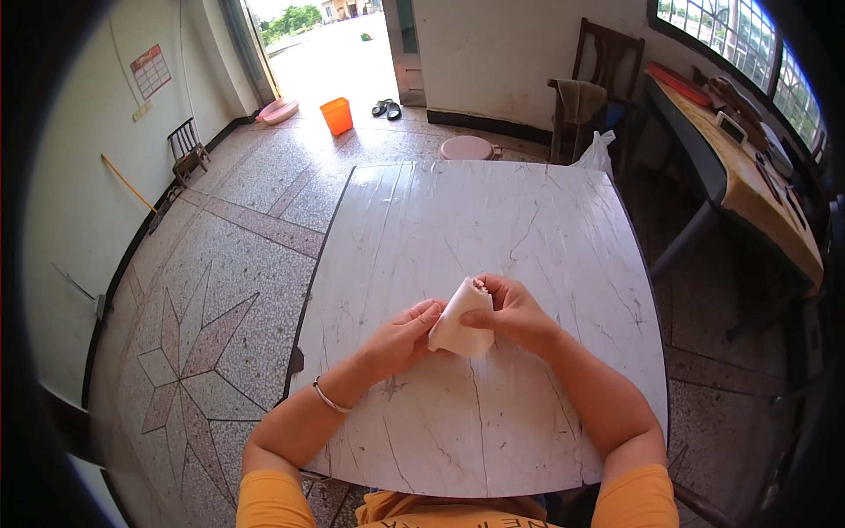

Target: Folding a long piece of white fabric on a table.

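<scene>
Above the near middle of a white marble-patterned table [440, 220], I hold a folded white sheet [459, 327] that looks like paper or thin cloth. It narrows toward its top, where a small reddish-brown patch shows at the edge; I cannot make out what that is. My left hand [408, 336] is closed on the sheet's left side, the fingertips partly hidden. On the other side my right hand [521, 319] pinches it, thumb across the front and fingers behind the upper edge. A light bracelet [329, 398] circles my left wrist.
Beyond the table are a pinkish round stool [467, 148], a white plastic bag [598, 151] and a wooden chair [609, 62]. A cluttered side table [735, 163] stands at the right. An orange bin [337, 116] and dark slippers [386, 109] are near the open doorway.
</scene>
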Available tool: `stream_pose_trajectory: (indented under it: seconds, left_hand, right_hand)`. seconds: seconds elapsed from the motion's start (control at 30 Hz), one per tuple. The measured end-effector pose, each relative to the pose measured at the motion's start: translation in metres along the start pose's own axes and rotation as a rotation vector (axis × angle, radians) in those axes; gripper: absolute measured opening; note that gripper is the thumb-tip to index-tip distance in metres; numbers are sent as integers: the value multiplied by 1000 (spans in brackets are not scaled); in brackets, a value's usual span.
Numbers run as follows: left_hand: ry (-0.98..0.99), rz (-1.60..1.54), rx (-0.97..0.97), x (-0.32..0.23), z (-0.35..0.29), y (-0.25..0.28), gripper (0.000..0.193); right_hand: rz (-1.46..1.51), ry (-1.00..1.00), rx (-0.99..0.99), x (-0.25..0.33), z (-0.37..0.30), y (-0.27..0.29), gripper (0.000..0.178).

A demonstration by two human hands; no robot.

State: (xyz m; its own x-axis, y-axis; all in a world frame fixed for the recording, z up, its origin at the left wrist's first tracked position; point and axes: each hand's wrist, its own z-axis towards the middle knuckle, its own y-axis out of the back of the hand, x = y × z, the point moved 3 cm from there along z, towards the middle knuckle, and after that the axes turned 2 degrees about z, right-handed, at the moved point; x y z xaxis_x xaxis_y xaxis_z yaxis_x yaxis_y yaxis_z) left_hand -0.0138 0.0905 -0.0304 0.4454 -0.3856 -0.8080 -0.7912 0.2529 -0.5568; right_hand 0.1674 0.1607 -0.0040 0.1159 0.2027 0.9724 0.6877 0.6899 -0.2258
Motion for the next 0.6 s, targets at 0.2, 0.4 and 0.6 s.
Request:
stream_pose_trajectory:
  seconds: [0.2, 0.4, 0.6]
  left_hand:
    - [16, 313, 68, -2, -4, -3, 49]
    - [110, 182, 98, 3, -10, 9, 50]
    - [56, 509, 110, -7, -9, -13, 56]
  right_hand:
    - [-71, 70, 2, -4, -1, -5, 44]
    - [28, 84, 99, 3, -3, -17, 47]
    - [-16, 64, 43, 2, -4, -12, 45]
